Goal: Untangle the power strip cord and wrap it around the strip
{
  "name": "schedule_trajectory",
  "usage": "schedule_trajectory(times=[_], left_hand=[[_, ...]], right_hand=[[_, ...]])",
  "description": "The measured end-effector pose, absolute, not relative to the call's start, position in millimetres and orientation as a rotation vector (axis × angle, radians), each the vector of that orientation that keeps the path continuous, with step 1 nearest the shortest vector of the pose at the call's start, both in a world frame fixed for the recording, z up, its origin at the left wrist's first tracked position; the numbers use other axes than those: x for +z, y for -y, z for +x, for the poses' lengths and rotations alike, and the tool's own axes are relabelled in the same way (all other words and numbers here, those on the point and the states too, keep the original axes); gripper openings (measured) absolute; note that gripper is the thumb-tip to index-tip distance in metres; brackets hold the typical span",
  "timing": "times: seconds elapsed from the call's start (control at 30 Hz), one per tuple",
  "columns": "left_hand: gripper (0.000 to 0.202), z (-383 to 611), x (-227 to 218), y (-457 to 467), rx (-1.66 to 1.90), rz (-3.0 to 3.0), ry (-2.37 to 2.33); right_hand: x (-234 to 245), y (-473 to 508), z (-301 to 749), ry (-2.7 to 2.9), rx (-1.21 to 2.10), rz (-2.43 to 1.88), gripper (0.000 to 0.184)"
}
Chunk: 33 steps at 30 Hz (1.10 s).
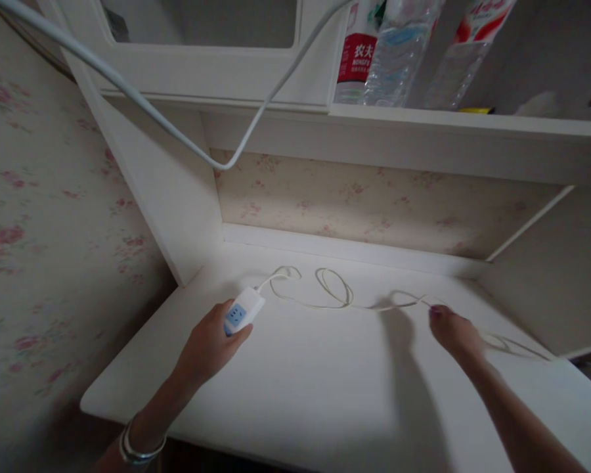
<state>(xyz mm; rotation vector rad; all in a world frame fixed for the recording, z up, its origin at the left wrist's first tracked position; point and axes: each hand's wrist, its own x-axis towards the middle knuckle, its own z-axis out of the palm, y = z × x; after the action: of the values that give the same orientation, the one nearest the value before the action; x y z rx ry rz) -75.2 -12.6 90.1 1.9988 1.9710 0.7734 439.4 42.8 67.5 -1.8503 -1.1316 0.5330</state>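
Note:
My left hand is closed around a small white power strip with a blue socket face turned up toward me. From the strip's far end a thin white cord runs in loose loops to the right across the white desktop. At the right, my right hand pinches that cord, fingers together. More of the cord lies beyond this hand, toward the desk's right side; its end is not plain to see.
A grey-white bent tube hangs across the upper left. Several plastic bottles stand on the shelf above the desk. Side panels close in the desk at left and right. Flowered wallpaper covers the left wall.

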Motion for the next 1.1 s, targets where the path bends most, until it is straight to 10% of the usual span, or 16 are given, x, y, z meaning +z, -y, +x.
schedule_trajectory(times=[0.27,0.47,1.1], left_hand=[[0.046,-41.8,113.7,44.3,0.917,1.834,-1.732],[0.047,-45.2,126.1,49.5,1.046,1.804,-1.708],[0.056,-59.4,114.0,22.7,0.536,2.787,-1.617]], right_hand=[[88.5,-54.9,213.4,2.004,0.311,-1.168,0.053],[71.5,-58.3,116.0,2.194,0.703,-1.086,0.04],[133.8,-10.8,147.8,2.749,0.108,-0.735,0.035]])
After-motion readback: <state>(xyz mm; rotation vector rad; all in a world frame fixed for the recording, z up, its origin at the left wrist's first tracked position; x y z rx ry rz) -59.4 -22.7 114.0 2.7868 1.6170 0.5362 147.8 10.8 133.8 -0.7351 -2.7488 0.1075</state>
